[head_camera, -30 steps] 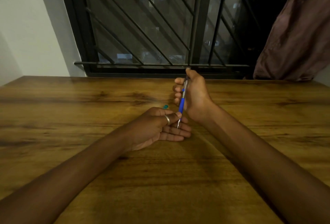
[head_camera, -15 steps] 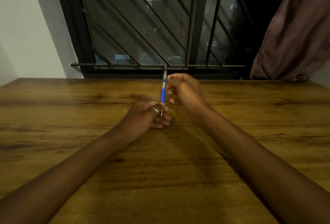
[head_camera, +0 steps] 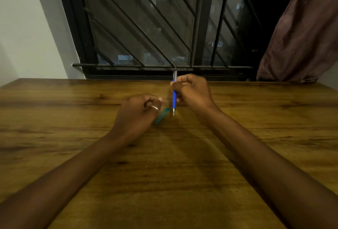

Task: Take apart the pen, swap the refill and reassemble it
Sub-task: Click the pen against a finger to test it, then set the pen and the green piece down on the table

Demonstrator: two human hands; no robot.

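A blue pen (head_camera: 174, 99) with a silver upper half and metal tip stands nearly upright, tip down, just above the wooden table (head_camera: 73, 137). My right hand (head_camera: 192, 91) grips it around the middle. My left hand (head_camera: 139, 110), wearing a ring, is curled just left of the pen's tip and does not touch the pen. A thin teal stick (head_camera: 161, 115), blurred, lies slanted at the left hand's fingers; whether the fingers hold it I cannot tell.
A barred dark window (head_camera: 146, 27) runs along the table's far edge. A brown curtain (head_camera: 301, 36) hangs at the far right. A white wall is at the left.
My left hand has let go of the pen's tip and drawn back to the left. The teal stick now shows by its fingers. My right hand keeps the pen upright.
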